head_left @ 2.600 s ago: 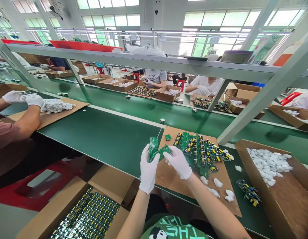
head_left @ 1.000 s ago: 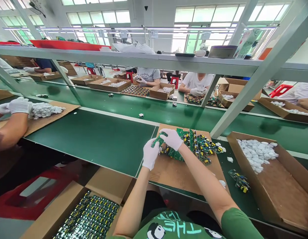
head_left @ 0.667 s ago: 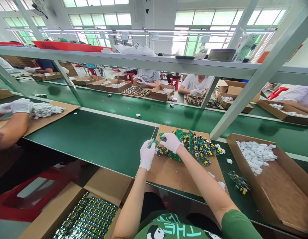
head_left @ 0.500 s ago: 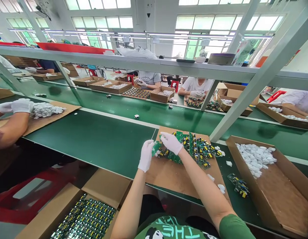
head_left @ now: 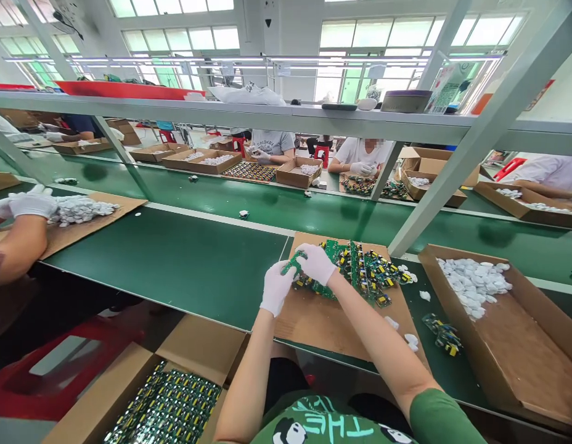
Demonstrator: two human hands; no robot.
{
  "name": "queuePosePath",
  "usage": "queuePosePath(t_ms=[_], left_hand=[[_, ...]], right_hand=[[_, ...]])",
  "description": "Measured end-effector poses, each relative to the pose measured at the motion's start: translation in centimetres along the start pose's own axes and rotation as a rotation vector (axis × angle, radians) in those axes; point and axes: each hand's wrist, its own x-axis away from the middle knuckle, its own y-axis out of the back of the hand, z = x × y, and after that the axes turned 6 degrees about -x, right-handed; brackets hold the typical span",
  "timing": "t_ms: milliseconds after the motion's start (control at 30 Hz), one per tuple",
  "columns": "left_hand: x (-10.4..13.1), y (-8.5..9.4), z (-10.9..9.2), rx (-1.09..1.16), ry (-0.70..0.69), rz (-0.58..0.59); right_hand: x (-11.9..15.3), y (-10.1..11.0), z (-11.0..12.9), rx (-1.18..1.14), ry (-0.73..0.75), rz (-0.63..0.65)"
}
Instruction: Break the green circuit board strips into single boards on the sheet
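Observation:
Between my two white-gloved hands is a small green circuit board (head_left: 293, 263), raised a little over the cardboard sheet (head_left: 309, 320). My left hand (head_left: 275, 288) pinches its left end. The fingers of my right hand (head_left: 316, 265) are closed on its right end. Beside and behind my right hand lies a heap of circuit boards (head_left: 371, 274) with yellow and black parts, some still joined in green strips. A few white round pieces (head_left: 410, 341) rest at the sheet's right edge.
To the right stand a cardboard box (head_left: 531, 351) with white pieces (head_left: 473, 283) and a loose board cluster (head_left: 443, 334). Below left, an open carton (head_left: 175, 394) holds rows of boards. A slanted metal post (head_left: 452, 166) rises behind. At left, a co-worker's gloved hands (head_left: 31, 202) touch white pieces.
Both hands have turned the circuit board, which now stands more on a slant. My left hand has shifted slightly right and the fingers have drawn closer around the board.

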Motion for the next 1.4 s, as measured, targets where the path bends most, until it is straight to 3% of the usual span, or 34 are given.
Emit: queuePosePath(t_ms=[233, 400, 500, 567, 667, 733, 800, 900, 1000, 1167, 1400], left_hand=[[-0.7, -1.0, 0.6, -0.427, -0.059, -0.271], [-0.9, -2.2, 1.9, -0.540, -0.178, -0.140], [-1.2, -2.7, 2.7, -0.557, -0.249, -0.061], [-1.4, -2.6, 3.0, -0.552, -0.284, -0.050], [-1.3, -2.2, 2.8, -0.531, -0.298, -0.050], [-1.2, -1.8, 2.5, -0.520, -0.286, -0.059], [-0.9, -1.6, 2.1, -0.510, -0.267, -0.081], [-0.4, -1.5, 1.5, -0.489, -0.240, -0.134], [0.1, -1.4, 0.9, -0.469, -0.232, -0.194], [1.1, -1.7, -0.5, -0.438, -0.260, -0.258], [3.8, -1.3, -2.4, -0.351, -0.289, -0.278]], right_hand=[[-0.5, -0.2, 0.6, 0.194, -0.031, -0.072], [-0.5, 0.1, 0.9, 0.255, -0.029, -0.027], [0.4, 2.2, 0.1, 0.256, 0.002, -0.070], [1.5, 5.1, -1.8, 0.263, -0.037, -0.170], [4.1, 10.5, -7.0, 0.288, -0.224, -0.314], [6.3, 13.4, -11.0, 0.302, -0.350, -0.323], [8.6, 14.9, -14.4, 0.304, -0.394, -0.257], [11.3, 14.9, -17.3, 0.309, -0.366, -0.152], [12.1, 13.6, -17.8, 0.357, -0.316, -0.135], [10.1, 11.9, -16.8, 0.423, -0.280, -0.145], [7.5, 11.5, -15.9, 0.459, -0.317, -0.128]])
